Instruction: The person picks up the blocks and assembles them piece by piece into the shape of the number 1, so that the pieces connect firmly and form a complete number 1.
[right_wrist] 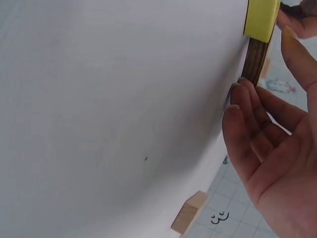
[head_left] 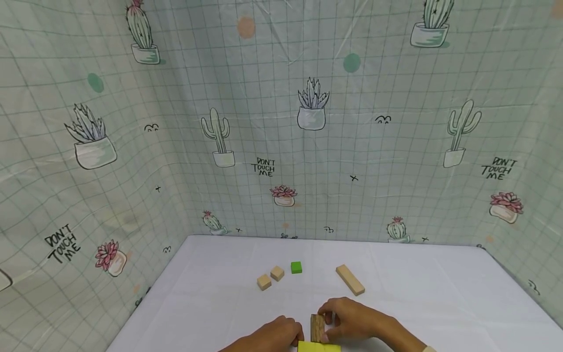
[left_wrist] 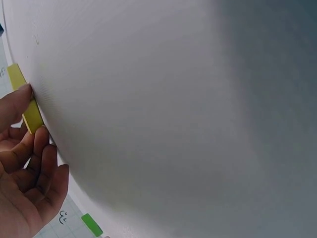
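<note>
At the bottom of the head view, a yellow block (head_left: 318,347) lies at the near end of a dark brown wooden block (head_left: 317,328). My left hand (head_left: 279,335) is at the left, its thumb and index finger pinching the yellow block (left_wrist: 33,118) in the left wrist view. From the right, my right hand (head_left: 352,318) holds the brown block, with fingertips at its far end and the thumb low near the yellow one. The right wrist view shows the brown block (right_wrist: 256,59) running from the yellow block (right_wrist: 262,20) to those fingertips.
Farther back on the white table (head_left: 211,293) sit two small natural wood cubes (head_left: 270,277), a green block (head_left: 296,267) and a long pale wooden block (head_left: 350,279). A curtain with printed cacti (head_left: 281,146) hangs behind and along the sides.
</note>
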### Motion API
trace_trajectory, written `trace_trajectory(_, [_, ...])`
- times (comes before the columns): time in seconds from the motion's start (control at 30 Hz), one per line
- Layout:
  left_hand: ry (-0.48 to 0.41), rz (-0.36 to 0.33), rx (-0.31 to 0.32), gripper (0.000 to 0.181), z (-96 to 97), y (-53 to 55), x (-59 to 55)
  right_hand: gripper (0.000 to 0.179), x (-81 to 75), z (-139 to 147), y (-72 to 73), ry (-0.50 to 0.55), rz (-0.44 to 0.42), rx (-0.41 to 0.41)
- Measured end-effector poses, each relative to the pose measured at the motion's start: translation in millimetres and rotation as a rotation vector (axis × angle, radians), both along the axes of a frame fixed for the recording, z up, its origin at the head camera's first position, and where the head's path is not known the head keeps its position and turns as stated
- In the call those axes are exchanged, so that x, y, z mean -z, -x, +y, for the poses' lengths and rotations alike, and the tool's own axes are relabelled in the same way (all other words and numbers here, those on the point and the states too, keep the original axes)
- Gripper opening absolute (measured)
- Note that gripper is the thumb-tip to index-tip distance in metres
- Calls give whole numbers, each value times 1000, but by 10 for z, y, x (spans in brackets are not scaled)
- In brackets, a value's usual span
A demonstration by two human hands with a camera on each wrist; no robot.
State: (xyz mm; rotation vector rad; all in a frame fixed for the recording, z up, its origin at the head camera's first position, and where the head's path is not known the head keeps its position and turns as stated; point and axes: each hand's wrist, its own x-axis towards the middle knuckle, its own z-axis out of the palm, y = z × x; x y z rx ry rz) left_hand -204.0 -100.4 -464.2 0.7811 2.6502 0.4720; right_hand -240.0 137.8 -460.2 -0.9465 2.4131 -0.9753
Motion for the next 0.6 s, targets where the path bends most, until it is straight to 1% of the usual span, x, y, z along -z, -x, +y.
trace_trajectory(0.13, [13,-1,-12,21,2,42,69,45,-34,32,14,-15,31,25])
trace_trajectory(0.27, [10,-12,-3,23,-19,125,213,45,-60,84,45,-27,68,55])
trace_trajectory(0.3, [15,-17,-8,23,-14,131,221,45,-68,101,54,-30,81,62])
trace_trajectory(0.37, [26,-24,-22,23,1,111,185,46,-90,136,79,-31,101,76])
trace_trajectory(0.5, [54,-30,-54,22,54,14,0,56,-142,221,134,-53,147,123])
trace_trajectory(0.53, [52,-25,-52,21,56,-4,-29,59,-155,244,149,-61,157,137])
trace_trajectory(0.6, [36,-14,-41,21,49,-19,-48,65,-175,295,182,-79,184,162])
